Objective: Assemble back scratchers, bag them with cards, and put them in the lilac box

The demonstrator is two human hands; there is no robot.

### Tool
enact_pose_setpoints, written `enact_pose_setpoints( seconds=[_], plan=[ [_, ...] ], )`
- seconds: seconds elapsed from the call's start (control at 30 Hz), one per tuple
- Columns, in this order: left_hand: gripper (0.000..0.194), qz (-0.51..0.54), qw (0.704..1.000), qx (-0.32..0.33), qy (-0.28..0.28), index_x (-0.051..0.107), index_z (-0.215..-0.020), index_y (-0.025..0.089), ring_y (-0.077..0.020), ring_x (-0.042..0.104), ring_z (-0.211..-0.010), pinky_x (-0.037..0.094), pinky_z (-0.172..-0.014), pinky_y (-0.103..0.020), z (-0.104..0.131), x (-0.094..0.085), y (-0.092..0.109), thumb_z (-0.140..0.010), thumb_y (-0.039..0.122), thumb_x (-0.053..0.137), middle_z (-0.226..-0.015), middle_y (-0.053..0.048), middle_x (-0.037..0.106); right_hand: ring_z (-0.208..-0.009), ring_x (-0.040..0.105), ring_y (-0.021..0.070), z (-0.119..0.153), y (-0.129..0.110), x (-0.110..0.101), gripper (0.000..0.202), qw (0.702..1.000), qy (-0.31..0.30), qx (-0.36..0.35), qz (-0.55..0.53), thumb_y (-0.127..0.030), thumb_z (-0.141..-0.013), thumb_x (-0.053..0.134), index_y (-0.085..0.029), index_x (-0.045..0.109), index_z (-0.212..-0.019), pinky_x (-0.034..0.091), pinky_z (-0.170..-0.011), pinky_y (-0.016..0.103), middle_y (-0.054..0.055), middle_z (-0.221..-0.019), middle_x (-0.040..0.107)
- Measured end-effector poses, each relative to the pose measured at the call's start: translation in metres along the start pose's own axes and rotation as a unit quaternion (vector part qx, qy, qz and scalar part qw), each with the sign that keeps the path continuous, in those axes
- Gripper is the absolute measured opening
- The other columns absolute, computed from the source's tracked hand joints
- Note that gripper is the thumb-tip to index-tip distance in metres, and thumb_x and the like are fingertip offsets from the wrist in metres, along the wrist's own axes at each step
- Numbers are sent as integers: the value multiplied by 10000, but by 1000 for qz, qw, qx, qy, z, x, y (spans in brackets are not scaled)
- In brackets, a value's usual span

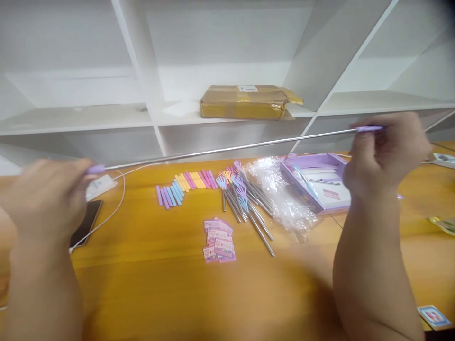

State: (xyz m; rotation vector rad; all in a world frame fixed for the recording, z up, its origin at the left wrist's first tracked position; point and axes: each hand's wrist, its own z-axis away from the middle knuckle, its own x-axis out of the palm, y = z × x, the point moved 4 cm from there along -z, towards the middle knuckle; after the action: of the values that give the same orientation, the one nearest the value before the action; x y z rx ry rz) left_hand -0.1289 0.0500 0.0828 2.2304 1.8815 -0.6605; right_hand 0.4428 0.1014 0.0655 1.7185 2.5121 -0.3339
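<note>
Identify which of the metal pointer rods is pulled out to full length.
The rod held between the left hand and right hand, stretched above the table. The other rods lie collapsed and short in a pile.

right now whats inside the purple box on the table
The open purple box holds a thin metal rod, a small pink card and a white sheet. Its right part is hidden behind the right hand, so anything there cannot be seen.

A shiny metal rod (227,150) with lilac plastic ends spans a smooth, glossy wooden table (149,265).
</note>
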Motion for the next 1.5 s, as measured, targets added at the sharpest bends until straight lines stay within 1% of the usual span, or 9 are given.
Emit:
enact_pose_setpoints(
  seconds=[0.07,0.2,0.3,0.4,0.87,1.07,1.17,1.4,1.5],
  plan=[
    [179,-33,995,95,18,754,-1010,244,-168,561,-707,364,-655,-288,0,1,35,-1005,396,659,-737,-6,710,-825,624,167,5,-29,13,263,995,-66,-53,-49,-128,-999,439,-158,700,-998,479,-776,328,92,-901,688],
    [140,15,984,171,-57,689,-1151,222,-185,648,-776,428,-691,-312,11,17,99,-1020,208,642,-894,-19,778,-808,609,181,48,-111,50,286,948,-229,-178,-128,-73,-1001,402,-199,635,-1109,429,-674,294,64,-919,660],
    [159,43,973,197,-112,670,-1141,174,-207,645,-770,403,-657,-351,22,28,129,-1019,114,587,-943,-59,788,-739,567,166,88,-162,70,307,918,-294,-195,-180,-47,-991,391,-187,597,-1172,397,-631,279,50,-928,653],
    [155,61,963,230,-125,667,-1130,157,-208,631,-737,387,-627,-364,27,31,141,-1016,98,581,-916,-59,780,-681,517,149,105,-187,73,342,907,-304,-201,-211,-16,-967,380,-175,578,-1196,352,-587,274,42,-933,656],
    [222,77,964,207,-152,682,-1159,196,-228,736,-872,528,-756,-360,32,30,141,-1027,95,534,-1012,-67,798,-632,455,136,91,-185,60,354,910,-303,-202,-198,7,-960,365,-188,587,-1156,241,-549,304,32,-906,652],
    [323,134,967,113,-187,646,-1367,252,-180,684,-712,457,-615,-308,32,28,140,-1079,225,503,-977,-51,793,-602,437,124,89,-185,59,244,901,-321,-193,-220,-81,-1054,383,-181,596,-1119,270,-544,282,25,-890,663],
    [389,134,958,139,-214,600,-1457,292,-165,618,-592,407,-548,-300,33,29,146,-1086,240,494,-786,-6,734,-626,480,119,90,-188,58,193,888,-345,-193,-236,-140,-1096,414,-169,603,-1118,295,-555,272,29,-907,666],
    [257,127,956,180,-195,654,-1259,195,-205,764,-870,553,-681,-300,39,36,159,-1090,205,460,-1083,-88,801,-645,514,117,89,-185,58,237,882,-362,-193,-232,-148,-1106,393,-166,627,-1082,298,-562,273,28,-901,664],
    [229,107,945,208,-228,649,-1136,167,-231,759,-850,556,-656,-326,41,37,159,-1074,143,430,-1013,-96,787,-631,496,119,91,-186,62,257,877,-374,-201,-226,-176,-1121,385,-164,636,-1064,285,-558,283,24,-888,657]
  ],
)
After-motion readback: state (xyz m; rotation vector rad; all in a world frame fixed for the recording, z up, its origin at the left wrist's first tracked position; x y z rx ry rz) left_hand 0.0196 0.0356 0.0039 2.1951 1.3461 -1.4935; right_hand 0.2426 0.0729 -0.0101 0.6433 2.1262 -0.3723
